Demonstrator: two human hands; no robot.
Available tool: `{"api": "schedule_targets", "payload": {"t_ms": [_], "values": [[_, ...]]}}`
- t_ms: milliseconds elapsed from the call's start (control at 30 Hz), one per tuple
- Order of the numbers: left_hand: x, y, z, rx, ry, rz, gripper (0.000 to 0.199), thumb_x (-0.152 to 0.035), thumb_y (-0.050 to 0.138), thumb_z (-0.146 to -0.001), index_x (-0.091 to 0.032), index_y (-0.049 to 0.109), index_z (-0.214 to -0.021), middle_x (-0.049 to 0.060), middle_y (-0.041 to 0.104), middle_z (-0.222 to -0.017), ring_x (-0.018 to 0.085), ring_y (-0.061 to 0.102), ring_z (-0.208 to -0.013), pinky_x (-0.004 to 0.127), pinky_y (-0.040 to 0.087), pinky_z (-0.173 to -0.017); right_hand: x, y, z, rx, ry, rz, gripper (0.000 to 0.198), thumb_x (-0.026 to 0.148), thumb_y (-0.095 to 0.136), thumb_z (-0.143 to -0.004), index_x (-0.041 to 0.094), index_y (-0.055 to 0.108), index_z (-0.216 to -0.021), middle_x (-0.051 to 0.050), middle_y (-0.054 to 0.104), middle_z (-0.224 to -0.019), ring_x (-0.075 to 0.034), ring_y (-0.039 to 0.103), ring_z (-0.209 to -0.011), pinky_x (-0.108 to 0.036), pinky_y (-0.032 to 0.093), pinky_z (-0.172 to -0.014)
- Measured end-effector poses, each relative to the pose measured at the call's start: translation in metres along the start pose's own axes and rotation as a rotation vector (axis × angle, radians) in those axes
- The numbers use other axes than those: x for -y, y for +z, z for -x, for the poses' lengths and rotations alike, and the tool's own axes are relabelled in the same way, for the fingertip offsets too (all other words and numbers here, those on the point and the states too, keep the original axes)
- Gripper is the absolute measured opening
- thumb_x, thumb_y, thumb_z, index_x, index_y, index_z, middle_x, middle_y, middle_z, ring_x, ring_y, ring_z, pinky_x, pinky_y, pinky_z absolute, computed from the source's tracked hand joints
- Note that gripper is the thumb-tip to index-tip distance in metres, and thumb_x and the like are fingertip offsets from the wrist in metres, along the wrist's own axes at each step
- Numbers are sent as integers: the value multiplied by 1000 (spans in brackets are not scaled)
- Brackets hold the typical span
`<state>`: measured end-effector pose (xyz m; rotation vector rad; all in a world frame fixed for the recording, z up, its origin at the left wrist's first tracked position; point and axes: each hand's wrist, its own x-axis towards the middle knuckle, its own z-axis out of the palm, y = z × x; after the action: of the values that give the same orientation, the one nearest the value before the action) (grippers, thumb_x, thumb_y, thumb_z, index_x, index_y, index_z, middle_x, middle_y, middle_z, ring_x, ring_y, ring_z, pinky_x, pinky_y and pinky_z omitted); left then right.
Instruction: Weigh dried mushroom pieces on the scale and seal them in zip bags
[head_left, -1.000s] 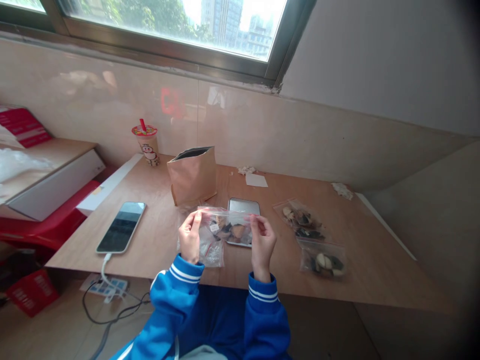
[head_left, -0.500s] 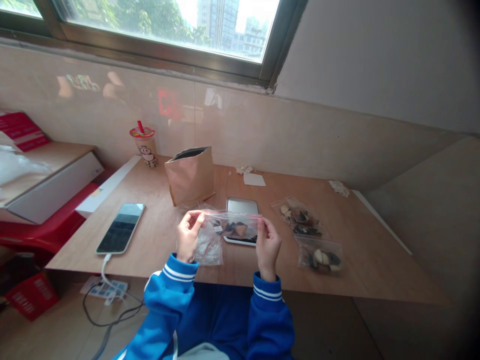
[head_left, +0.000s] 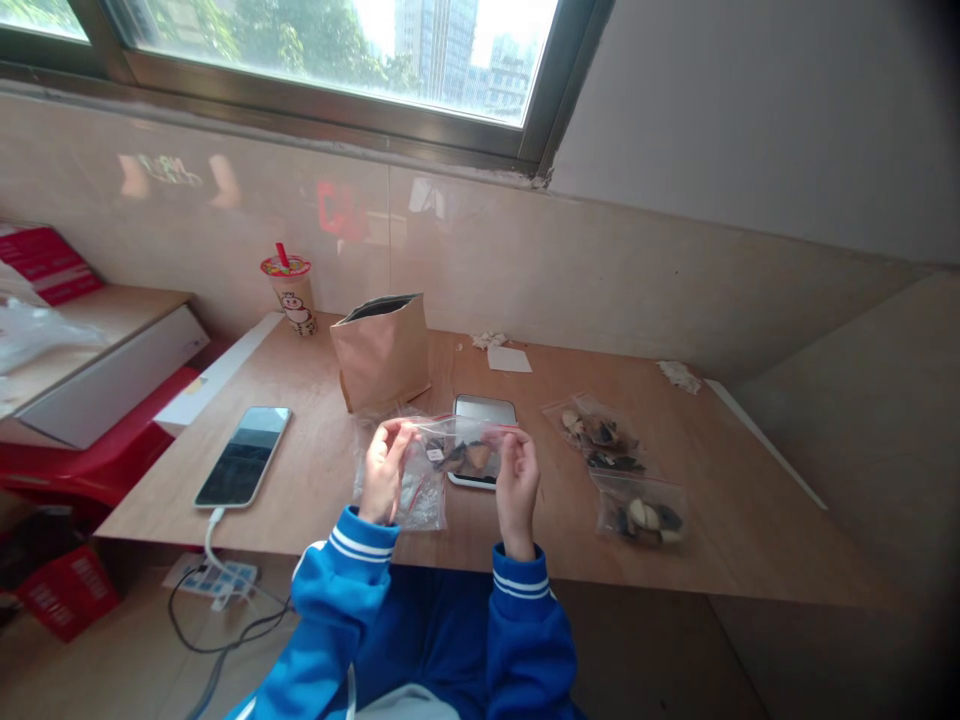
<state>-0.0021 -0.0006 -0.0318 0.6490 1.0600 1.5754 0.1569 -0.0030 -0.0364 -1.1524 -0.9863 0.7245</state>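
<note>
Near the frame's centre, the left hand [head_left: 384,470] and right hand [head_left: 517,488] pinch opposite ends of a zip-lock bag's [head_left: 459,453] top edge. A smartphone [head_left: 244,457] lies centre-left.

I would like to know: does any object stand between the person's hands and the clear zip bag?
Nothing visible does: the left hand and the right hand pinch the clear zip bag directly, near its top corners. The flat silver-topped device shows behind the bag, not between.
</note>
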Motion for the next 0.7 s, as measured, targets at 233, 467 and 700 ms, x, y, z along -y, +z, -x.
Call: {"api": "schedule_targets", "payload": {"t_ms": [233,467,700], "values": [[3,-10,-5,50,48,-53,32,-39,77,-69,-13,69,-88,5,70,-89,17,64,-85,27,48,-81,1,0,-1,-2,55,4,34,51,65,-79,17,60,-86,-9,73,-88,-22,71,-82,-37,56,-78],[-2,-10,-2,67,84,-131,33,-40,78,-68,-13,70,-85,5,70,-83,16,62,-78,25,47,-72,-3,-8,-1,-60,42,-9,33,48,67,-78,17,60,-87,-9,74,-89,-23,70,-88,-38,54,-83],[-3,-1,4,96,59,-66,34,-44,75,-70,-16,66,-87,2,65,-83,13,59,-75,22,46,-65,3,-3,2,110,71,-156,30,46,58,-86,21,51,-100,-9,74,-93,-23,71,-90,-41,54,-86]]}}
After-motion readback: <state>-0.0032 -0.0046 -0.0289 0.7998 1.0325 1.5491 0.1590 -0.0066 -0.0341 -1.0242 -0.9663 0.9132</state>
